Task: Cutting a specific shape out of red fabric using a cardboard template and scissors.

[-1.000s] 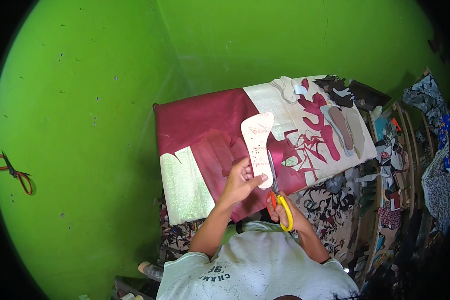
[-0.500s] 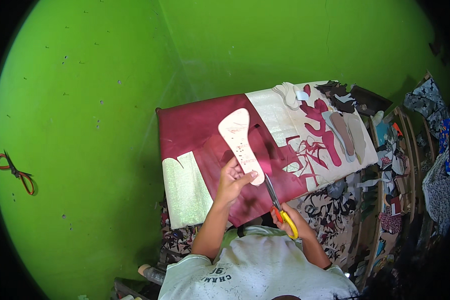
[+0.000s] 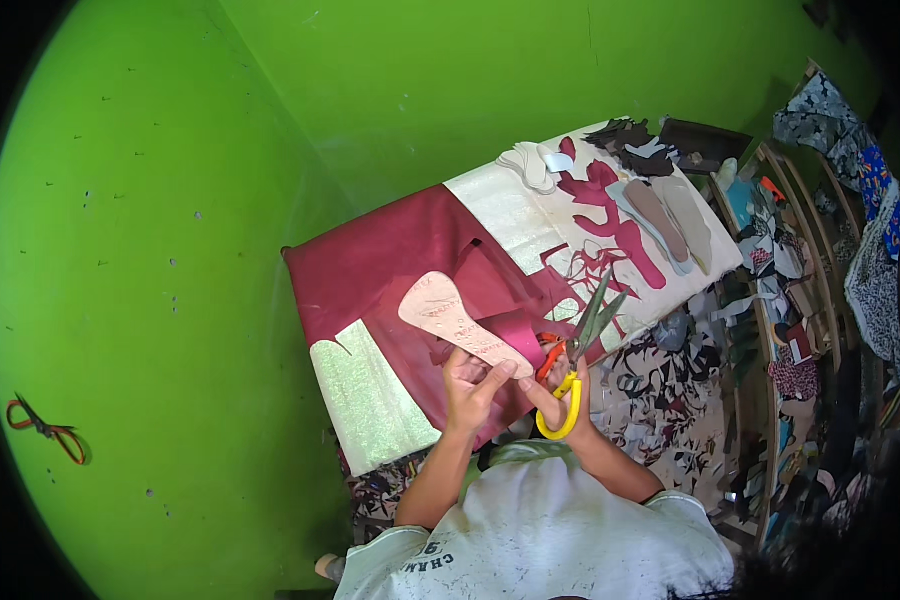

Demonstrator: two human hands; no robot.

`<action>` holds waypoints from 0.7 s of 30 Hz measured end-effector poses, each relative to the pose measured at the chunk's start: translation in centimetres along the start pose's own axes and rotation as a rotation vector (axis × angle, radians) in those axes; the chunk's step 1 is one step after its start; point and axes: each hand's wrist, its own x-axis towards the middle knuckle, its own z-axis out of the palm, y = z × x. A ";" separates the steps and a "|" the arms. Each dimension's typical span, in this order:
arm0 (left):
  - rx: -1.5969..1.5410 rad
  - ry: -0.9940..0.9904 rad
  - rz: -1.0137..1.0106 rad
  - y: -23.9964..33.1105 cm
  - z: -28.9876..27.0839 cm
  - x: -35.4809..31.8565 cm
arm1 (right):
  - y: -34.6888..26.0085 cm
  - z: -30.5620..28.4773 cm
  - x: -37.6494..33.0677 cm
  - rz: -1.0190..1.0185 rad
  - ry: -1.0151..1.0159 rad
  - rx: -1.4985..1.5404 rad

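My left hand (image 3: 467, 398) is closed on the narrow end of a pale sole-shaped pattern (image 3: 438, 303) with red markings, tilted with its broad end up and left. A strip of maroon material (image 3: 511, 333) shows behind the pattern. My right hand (image 3: 543, 402) holds scissors (image 3: 592, 322) with yellow and red handles; their blades are parted and point up and right. Its thumb comes close to the pattern's narrow end; whether it touches is hard to tell. Below both hands a large maroon sheet (image 3: 390, 245) covers part of the table.
On the table's (image 3: 711, 237) right side lie cut maroon pieces (image 3: 637, 250), several grey and brown soles (image 3: 654, 217) and dark scraps (image 3: 622, 134). Shelves (image 3: 782, 330) crowded with scraps stand at the right. Another pair of scissors (image 3: 44, 428) hangs on the green wall.
The pattern has tilted left and come lower. My right hand has risen to its narrow end, and the scissors have swung from beside the pattern to point up and right, blades now spread.
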 end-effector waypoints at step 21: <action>-0.010 0.197 0.017 -1.8 1.6 4.4 | -0.5 -4.5 5.3 0.118 -0.117 -0.211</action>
